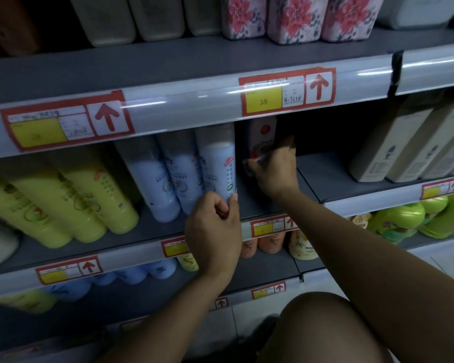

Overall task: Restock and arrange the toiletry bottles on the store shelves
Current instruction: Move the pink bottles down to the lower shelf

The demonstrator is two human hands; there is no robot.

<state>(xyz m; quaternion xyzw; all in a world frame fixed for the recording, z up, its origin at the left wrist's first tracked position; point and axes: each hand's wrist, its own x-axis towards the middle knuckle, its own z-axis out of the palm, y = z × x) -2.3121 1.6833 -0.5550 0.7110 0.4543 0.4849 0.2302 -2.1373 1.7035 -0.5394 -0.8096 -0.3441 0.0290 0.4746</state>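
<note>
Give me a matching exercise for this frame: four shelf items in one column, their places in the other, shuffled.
Items:
1. yellow bottles
2. pale blue bottles
3. red and white bottle
4. floral packs

Places:
A. top shelf
B. gripped by the right hand
C. far left of the middle shelf
D. touched at the base by the left hand

Pairs: 1-C, 2-D, 3-B, 4-A

Tall pale-blue plastic bottles (215, 166) stand beside yellow-green plastic bottles (89, 203). Above, squat containers printed with pink flowers (296, 19). Shelf-edge price labels, red-bordered with yellow panels and red arrows (286, 91). Cream rectangular cartons (388, 148) right; bright green lidded tubs (399, 218) below.
</note>
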